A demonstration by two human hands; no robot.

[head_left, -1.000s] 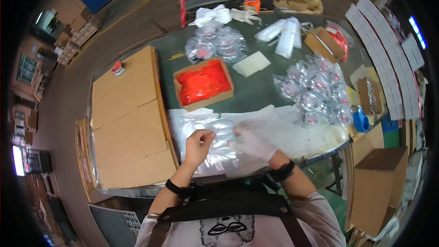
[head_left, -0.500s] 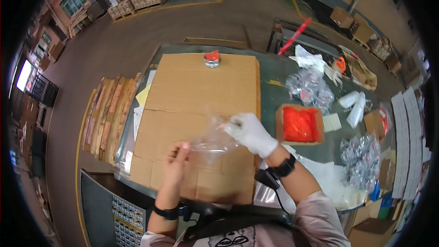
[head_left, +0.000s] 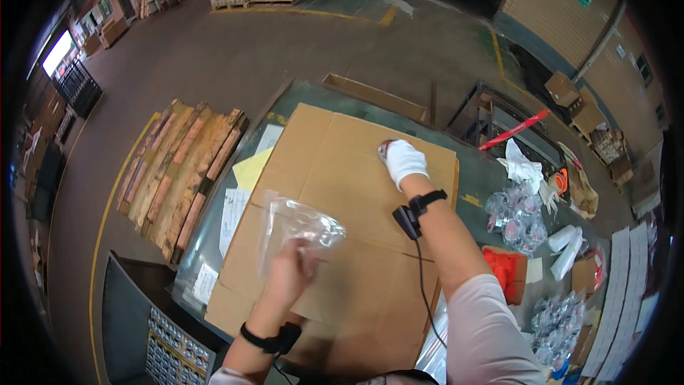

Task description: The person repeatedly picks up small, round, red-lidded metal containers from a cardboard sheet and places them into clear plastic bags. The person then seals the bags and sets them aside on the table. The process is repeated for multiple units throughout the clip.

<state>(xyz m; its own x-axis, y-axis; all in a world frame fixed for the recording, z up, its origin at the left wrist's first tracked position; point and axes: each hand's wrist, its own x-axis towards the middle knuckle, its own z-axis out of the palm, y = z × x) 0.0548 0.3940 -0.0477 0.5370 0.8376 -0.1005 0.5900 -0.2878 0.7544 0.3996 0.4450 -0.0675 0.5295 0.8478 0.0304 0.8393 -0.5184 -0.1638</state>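
Observation:
My bare left hand has its fingers closed on a clear plastic bag, which spreads open above the cardboard sheet. The fingers are a little blurred. Toward the far right part of the sheet, my white-gloved right hand is closed round a small shiny metal part. Only the left edge of that part shows, with a bit of red; the glove hides the remainder. Both wrists wear black straps, and a cable hangs from the right one.
Right of the sheet stand a carton of red pieces, bagged metal parts, white plastic rolls and orange-handled scissors. A red bar juts past the table. Wooden pallets lie left; a metal-filled bin stands near left.
My right hand has let go of the bag and reached forward to the metal part. The bag now hangs from my left hand alone. The whole view has shifted and turned.

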